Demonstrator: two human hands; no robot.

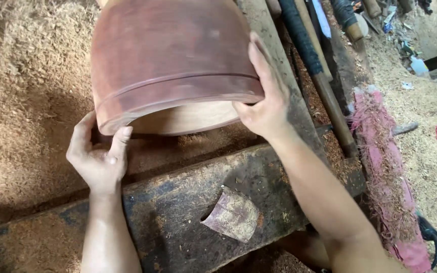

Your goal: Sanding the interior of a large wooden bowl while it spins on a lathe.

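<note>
- The reddish wooden drum shell (173, 60) sits at 12 o'clock, its open rim facing down.
- The left hand (98, 157) cups the rim's 7 o'clock edge, fingers curled.
- The right hand (266, 96) presses flat, fingers spread, at 3 o'clock.
- A dark plank (188, 202) lies just below; sawdust (21, 76) spreads at 9 o'clock.

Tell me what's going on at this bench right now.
A person holds a large reddish-brown turned wooden drum shell with both bare hands. The left hand grips its lower rim from underneath, and the right hand lies flat against its side. The shell sits above a dark, worn wooden beam, where a curved wood offcut lies. Sawdust covers the ground, and long-handled tools lie to the right.
</note>
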